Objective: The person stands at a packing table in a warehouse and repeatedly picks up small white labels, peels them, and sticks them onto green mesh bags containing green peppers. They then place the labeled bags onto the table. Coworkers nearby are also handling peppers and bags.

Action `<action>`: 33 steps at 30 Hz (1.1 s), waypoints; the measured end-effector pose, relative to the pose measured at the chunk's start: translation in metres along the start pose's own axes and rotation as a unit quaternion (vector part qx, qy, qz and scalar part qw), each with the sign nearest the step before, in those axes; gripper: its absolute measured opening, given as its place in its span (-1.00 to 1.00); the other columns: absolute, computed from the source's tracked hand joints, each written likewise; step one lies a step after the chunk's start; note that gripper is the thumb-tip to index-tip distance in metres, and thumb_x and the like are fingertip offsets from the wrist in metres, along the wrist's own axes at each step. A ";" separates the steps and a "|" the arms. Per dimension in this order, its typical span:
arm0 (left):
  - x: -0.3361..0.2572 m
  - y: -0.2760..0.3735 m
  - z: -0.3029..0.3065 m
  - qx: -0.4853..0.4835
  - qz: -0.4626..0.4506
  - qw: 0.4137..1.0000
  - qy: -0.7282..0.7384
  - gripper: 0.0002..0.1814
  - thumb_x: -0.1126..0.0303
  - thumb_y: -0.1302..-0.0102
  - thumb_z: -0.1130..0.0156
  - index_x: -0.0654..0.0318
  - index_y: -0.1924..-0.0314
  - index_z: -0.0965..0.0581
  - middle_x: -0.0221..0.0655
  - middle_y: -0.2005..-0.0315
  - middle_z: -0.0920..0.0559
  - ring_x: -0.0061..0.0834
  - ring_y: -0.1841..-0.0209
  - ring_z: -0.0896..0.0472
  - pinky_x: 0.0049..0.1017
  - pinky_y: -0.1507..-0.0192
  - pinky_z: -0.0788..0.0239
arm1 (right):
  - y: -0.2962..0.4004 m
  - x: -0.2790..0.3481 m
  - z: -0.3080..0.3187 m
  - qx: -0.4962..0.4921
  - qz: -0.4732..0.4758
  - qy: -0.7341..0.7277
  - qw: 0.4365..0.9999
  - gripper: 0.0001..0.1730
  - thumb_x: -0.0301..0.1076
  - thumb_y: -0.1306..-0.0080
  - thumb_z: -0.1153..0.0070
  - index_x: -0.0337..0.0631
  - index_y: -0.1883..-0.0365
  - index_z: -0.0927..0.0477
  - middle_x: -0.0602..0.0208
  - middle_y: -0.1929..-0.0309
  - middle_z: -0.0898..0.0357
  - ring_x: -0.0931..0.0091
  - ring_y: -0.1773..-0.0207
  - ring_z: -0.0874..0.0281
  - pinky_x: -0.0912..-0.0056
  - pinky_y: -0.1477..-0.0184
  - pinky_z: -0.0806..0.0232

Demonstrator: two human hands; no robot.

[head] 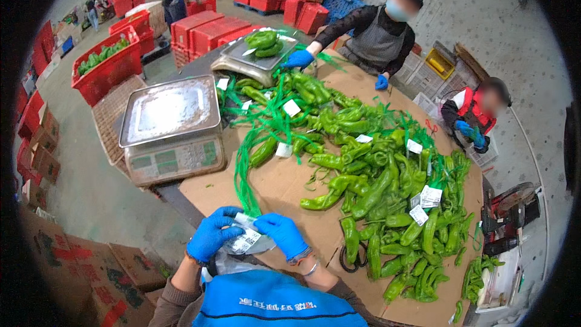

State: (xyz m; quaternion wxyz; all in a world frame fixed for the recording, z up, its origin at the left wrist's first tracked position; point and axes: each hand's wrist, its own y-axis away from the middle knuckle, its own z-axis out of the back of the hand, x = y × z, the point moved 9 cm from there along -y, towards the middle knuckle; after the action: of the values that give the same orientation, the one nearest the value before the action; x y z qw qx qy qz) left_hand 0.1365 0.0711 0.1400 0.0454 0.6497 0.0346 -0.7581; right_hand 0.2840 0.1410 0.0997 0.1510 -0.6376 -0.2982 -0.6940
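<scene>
My left hand (211,235), in a blue glove, pinches several printed paper labels (246,240) just above my apron. My right hand (283,236), gloved alike, closes its fingertips on the end of a bundle of green mesh netting (245,177), beside a white label. From there the netting runs away from me across the cardboard-covered table (281,195). A large heap of long green peppers (376,186) lies to the right, with labelled nets among it. Black scissor handles (353,258) show at the heap's near edge, the blades hidden.
A digital scale (172,131) with a metal pan stands at left. Green peppers (264,43) rest on a second scale (254,61) beyond it. A masked co-worker (376,32) reaches toward that scale; another person (474,111) is at right. Red crates (109,61) stand at left.
</scene>
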 end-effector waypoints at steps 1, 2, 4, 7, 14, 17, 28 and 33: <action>0.005 0.000 0.002 -0.014 0.039 0.999 -0.004 -0.79 0.39 -0.10 -0.33 0.35 0.27 -0.62 -0.19 0.11 -0.59 -0.33 0.08 -0.57 -0.44 0.03 -0.38 | 0.001 0.000 -0.003 0.004 -0.004 -0.012 1.000 -0.76 -0.30 -0.26 -0.16 -0.27 0.21 -0.65 0.30 0.27 -0.63 0.55 0.20 -0.54 0.48 0.10 -0.38; 0.004 -0.004 0.003 -0.019 0.028 0.999 -0.020 -0.79 0.39 -0.10 -0.33 0.34 0.28 -0.61 -0.25 0.30 -0.64 -0.39 0.25 -0.60 -0.45 0.16 -0.41 | 0.001 -0.001 -0.004 0.019 -0.006 -0.012 1.000 -0.75 -0.29 -0.28 -0.14 -0.27 0.18 -0.64 0.31 0.25 -0.63 0.55 0.19 -0.53 0.48 0.10 -0.38; 0.007 0.003 0.004 -0.014 0.070 0.997 0.000 -0.80 0.39 -0.11 -0.32 0.33 0.27 -0.61 -0.26 0.35 -0.64 -0.42 0.29 -0.60 -0.46 0.19 -0.41 | 0.004 -0.008 -0.014 0.056 -0.017 -0.017 0.998 -0.73 -0.29 -0.31 -0.09 -0.26 0.12 -0.62 0.33 0.21 -0.62 0.55 0.17 -0.52 0.49 0.09 -0.37; 0.001 0.000 0.006 -0.019 0.062 0.996 -0.057 -0.80 0.36 -0.15 -0.27 0.37 0.30 -0.58 -0.34 0.46 -0.60 -0.58 0.37 -0.52 -0.49 0.25 -0.38 | -0.001 -0.008 -0.009 0.080 0.011 -0.120 0.989 -0.68 -0.28 -0.37 0.00 -0.24 0.00 -0.57 0.34 0.11 -0.59 0.57 0.12 -0.49 0.50 0.07 -0.37; 0.001 0.004 0.001 0.012 0.120 0.990 0.068 -0.80 0.39 -0.21 -0.26 0.36 0.22 -0.58 -0.41 0.36 -0.63 -0.64 0.31 -0.54 -0.56 0.22 -0.40 | -0.008 0.028 -0.028 0.099 -0.042 -0.159 0.981 -0.74 -0.25 -0.32 -0.07 -0.26 0.17 -0.59 0.37 0.27 -0.59 0.57 0.22 -0.54 0.52 0.16 -0.39; 0.007 0.007 0.004 0.007 0.128 0.987 0.095 -0.79 0.42 -0.21 -0.27 0.38 0.19 -0.58 -0.38 0.33 -0.64 -0.66 0.30 -0.56 -0.57 0.22 -0.42 | -0.007 0.028 -0.034 0.091 -0.075 -0.172 0.978 -0.75 -0.24 -0.31 -0.09 -0.24 0.20 -0.60 0.38 0.31 -0.59 0.60 0.26 -0.53 0.54 0.20 -0.38; 0.013 0.000 0.004 0.027 0.130 0.983 0.127 -0.71 0.45 -0.22 -0.27 0.39 0.07 -0.53 -0.31 0.23 -0.65 -0.59 0.23 -0.60 -0.54 0.15 -0.46 | -0.011 0.035 -0.025 0.040 -0.059 -0.144 0.987 -0.78 -0.30 -0.29 -0.14 -0.26 0.19 -0.61 0.42 0.34 -0.60 0.65 0.32 -0.52 0.60 0.27 -0.37; 0.011 0.000 0.006 0.011 0.137 0.979 0.153 -0.73 0.45 -0.22 -0.27 0.38 0.08 -0.54 -0.33 0.24 -0.64 -0.60 0.22 -0.59 -0.55 0.15 -0.46 | -0.011 0.031 -0.027 0.027 -0.054 -0.158 0.986 -0.79 -0.34 -0.30 -0.13 -0.28 0.18 -0.61 0.39 0.30 -0.61 0.64 0.29 -0.54 0.59 0.27 -0.40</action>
State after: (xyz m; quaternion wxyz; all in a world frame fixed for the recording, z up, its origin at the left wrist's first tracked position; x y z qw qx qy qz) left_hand 0.1289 0.0699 0.1305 0.1358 0.7570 -0.0560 -0.6367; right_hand 0.2517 0.1389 0.1268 0.0811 -0.7180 -0.3713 -0.5832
